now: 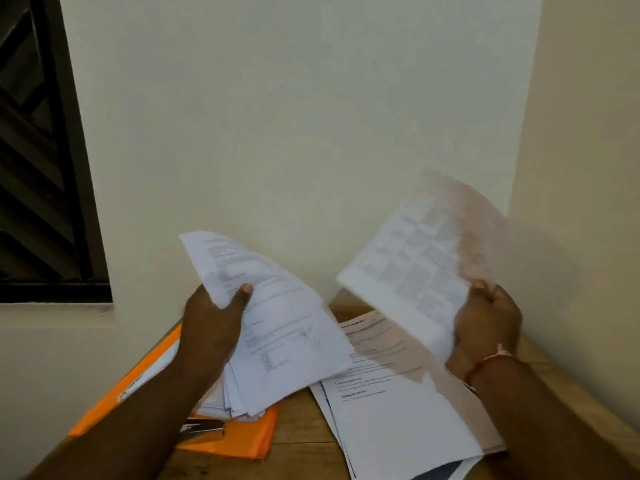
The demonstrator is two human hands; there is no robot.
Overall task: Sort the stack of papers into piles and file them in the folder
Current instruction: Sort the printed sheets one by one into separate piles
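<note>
Left hand (211, 327) grips a fanned stack of papers (277, 334) above the orange folder (242, 441). Right hand (485, 330) holds a blurred sheet (415, 268) raised over a paper pile (398, 420) — both lie on the worktop (301, 424).

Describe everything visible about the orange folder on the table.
The orange folder lies flat on the wooden table, to the person's left. It looks like thin bright-orange card or plastic, its near edge slightly wavy. The left forearm and the sheaf of papers gripped by the left hand hide much of it; the sheaf's lower ends hang over it. A dark, shiny stapler-like object rests on its near part. A pale strip shows along its left side. Whether it is open cannot be told.
</note>
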